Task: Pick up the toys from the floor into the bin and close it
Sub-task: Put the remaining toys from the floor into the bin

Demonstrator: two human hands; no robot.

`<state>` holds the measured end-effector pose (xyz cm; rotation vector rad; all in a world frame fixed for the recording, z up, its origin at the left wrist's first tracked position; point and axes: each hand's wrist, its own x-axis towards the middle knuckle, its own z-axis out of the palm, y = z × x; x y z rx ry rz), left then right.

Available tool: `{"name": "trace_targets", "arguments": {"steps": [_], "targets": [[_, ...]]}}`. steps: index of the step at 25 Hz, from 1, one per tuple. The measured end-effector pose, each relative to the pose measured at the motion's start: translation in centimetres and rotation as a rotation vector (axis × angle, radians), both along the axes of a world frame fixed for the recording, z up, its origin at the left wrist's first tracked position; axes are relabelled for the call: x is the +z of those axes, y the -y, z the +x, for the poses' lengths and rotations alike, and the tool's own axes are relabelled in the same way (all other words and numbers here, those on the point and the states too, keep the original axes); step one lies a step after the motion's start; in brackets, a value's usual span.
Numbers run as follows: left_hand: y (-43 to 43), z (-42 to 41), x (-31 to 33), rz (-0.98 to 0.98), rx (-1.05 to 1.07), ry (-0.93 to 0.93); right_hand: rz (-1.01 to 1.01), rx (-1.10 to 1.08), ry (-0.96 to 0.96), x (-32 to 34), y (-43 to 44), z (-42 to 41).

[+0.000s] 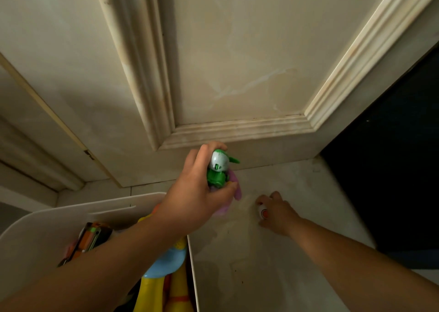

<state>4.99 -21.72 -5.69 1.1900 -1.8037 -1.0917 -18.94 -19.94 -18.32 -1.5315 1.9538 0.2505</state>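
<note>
The left hand (pixel 202 193) is raised near the middle of the view, above the far right corner of the white bin (pixel 47 228). Its fingers (pixel 204 150) and thumb are curled tight round a green and white toy figure (pixel 218 170), the pale rounded head uppermost. A purple floppy piece (pixel 236 191) shows behind the figure and hangs down past the thumb; I cannot tell whether it belongs to the figure or is a separate toy.

At about four o'clock from that hand, the right hand (pixel 279 214) is down on the pale floor (pixel 261 264). Its fingers are bent over a small white toy with a red spot (pixel 263 213), thumb on one side and fingertips on the other, with the toy on the floor.

The bin fills the seven o'clock part of the view, open at the top, with the left forearm crossing over it. Inside, an orange and black toy (pixel 89 238) lies toward the bin's nine o'clock side, a light blue rounded toy (pixel 164 263) sits against the right wall, and yellow plastic toys (pixel 152 295) lie below it at six o'clock.

A cream panelled door (pixel 237 62) stands at twelve o'clock, meeting the floor just beyond the left hand. A dark opening (pixel 392 169) lies at three o'clock.
</note>
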Motion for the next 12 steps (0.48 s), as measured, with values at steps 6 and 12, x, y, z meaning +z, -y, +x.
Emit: {"name": "trace_targets", "arguments": {"steps": [6, 12], "targets": [[-2.3, 2.4, 4.8, -0.038, 0.031, 0.117, -0.101, -0.411, 0.615, 10.2, -0.2, 4.0], [-4.5, 5.1, 14.8, -0.027, 0.115, 0.380, -0.116, -0.178, 0.733, 25.0, -4.0, 10.4]]}}
